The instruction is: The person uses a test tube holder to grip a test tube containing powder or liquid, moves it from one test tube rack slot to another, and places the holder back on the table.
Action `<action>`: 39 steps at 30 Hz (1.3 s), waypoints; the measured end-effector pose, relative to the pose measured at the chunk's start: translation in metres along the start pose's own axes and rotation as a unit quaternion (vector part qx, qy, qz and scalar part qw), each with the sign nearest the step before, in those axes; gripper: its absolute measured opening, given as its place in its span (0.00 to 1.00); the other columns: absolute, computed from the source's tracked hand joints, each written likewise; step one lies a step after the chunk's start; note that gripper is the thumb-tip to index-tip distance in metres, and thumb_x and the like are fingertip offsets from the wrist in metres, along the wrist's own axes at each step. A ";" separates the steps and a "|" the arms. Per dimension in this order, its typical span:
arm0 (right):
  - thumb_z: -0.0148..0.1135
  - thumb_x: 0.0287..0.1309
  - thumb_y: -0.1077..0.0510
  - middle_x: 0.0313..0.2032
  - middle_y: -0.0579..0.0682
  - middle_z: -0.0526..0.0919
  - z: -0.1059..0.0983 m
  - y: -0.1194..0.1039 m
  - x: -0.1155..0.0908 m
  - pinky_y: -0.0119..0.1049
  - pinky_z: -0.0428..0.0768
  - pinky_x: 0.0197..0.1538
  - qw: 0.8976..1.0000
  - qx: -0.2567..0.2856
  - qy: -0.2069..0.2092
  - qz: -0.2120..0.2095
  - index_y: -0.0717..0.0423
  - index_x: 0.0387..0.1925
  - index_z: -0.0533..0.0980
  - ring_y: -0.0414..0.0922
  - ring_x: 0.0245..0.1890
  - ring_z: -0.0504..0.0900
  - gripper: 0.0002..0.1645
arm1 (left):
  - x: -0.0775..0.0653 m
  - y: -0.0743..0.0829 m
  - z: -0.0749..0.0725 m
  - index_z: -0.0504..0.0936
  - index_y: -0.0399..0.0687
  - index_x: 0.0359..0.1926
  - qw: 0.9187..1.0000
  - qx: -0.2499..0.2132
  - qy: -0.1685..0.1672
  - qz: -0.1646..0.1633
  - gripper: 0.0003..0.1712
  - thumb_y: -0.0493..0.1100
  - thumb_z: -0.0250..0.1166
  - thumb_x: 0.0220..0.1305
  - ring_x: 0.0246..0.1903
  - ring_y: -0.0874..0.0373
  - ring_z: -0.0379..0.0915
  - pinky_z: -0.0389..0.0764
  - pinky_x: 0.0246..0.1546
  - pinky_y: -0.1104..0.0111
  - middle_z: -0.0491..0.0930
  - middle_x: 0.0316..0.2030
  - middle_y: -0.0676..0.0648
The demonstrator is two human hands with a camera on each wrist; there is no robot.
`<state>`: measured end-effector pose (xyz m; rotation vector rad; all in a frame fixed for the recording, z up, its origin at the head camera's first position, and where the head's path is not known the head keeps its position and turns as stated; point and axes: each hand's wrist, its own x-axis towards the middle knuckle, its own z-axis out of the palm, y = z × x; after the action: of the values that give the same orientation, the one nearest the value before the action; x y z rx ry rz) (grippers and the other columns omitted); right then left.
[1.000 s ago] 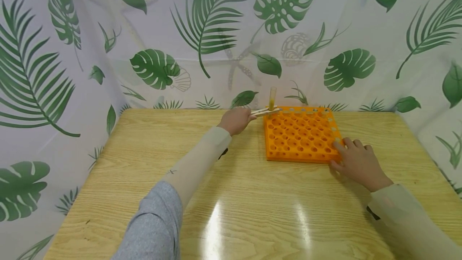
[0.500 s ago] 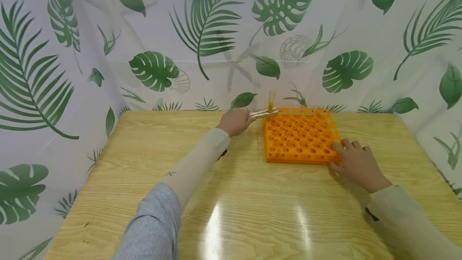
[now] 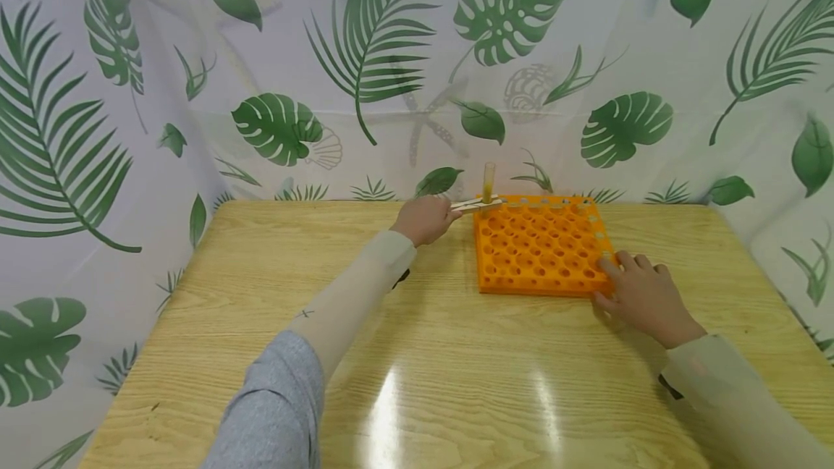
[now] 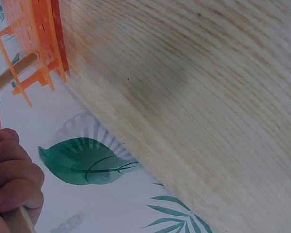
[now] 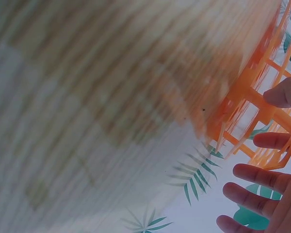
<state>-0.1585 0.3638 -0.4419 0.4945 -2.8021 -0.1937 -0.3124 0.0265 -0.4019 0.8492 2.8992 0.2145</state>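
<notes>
Your left hand [image 3: 423, 218] squeezes the wooden clamp [image 3: 478, 203] around the tube [image 3: 489, 181] at the rack's [image 3: 542, 244] eleven o'clock corner, while your flat, open right hand [image 3: 641, 295] steadies the five o'clock corner.

A square orange plastic tube rack [image 3: 542, 244] lies on the light wooden table [image 3: 417, 353], right of centre and toward the far edge. A clear glass test tube [image 3: 488, 181] stands upright in the rack's far left corner. A pale wooden clamp [image 3: 477, 203] reaches in from the left and meets the tube just above the rack. The left hand [image 3: 425, 218] sits at the clamp's left end, just left of the rack. The right hand [image 3: 645, 297] lies at the rack's near right corner. A leaf-printed white curtain [image 3: 195, 93] hangs behind and to both sides of the table.
</notes>
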 end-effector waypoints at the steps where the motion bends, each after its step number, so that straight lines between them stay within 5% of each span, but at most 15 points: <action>1: 0.70 0.42 0.46 0.40 0.64 0.74 0.000 0.000 0.000 0.57 0.72 0.28 1.000 -0.001 0.001 -0.001 0.59 0.46 0.72 0.61 0.33 0.74 0.32 | 0.000 0.000 -0.001 0.70 0.49 0.28 1.000 0.001 0.000 -0.001 0.24 0.59 0.42 0.73 0.21 0.60 0.64 0.67 0.25 0.70 0.65 0.20 0.52; 13: 0.70 0.43 0.46 0.39 0.63 0.73 0.001 0.000 -0.001 0.56 0.71 0.27 1.000 0.004 0.007 0.000 0.58 0.46 0.72 0.61 0.34 0.74 0.31 | -0.004 0.003 -0.015 0.72 0.47 0.31 1.000 -0.002 -0.009 0.008 0.24 0.58 0.41 0.74 0.20 0.60 0.65 0.70 0.25 0.68 0.65 0.19 0.52; 26: 0.69 0.43 0.46 0.39 0.64 0.73 0.000 0.000 -0.001 0.56 0.71 0.27 1.000 0.006 0.000 0.004 0.59 0.46 0.72 0.61 0.33 0.74 0.31 | -0.004 0.007 -0.034 0.65 0.51 0.18 1.000 0.002 -0.001 0.014 0.27 0.58 0.41 0.73 0.19 0.60 0.65 0.73 0.26 0.66 0.61 0.15 0.53; 39: 0.69 0.45 0.45 0.40 0.65 0.74 -0.001 -0.001 0.000 0.58 0.72 0.29 1.000 0.003 -0.013 0.006 0.59 0.48 0.71 0.61 0.35 0.75 0.32 | -0.017 0.015 -0.057 0.69 0.50 0.25 0.999 0.030 -0.010 0.015 0.25 0.58 0.40 0.74 0.23 0.59 0.70 0.74 0.29 0.66 0.66 0.20 0.52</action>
<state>-0.1579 0.3631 -0.4411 0.4789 -2.8313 -0.1896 -0.2987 0.0236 -0.3426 0.8993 2.8900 0.1212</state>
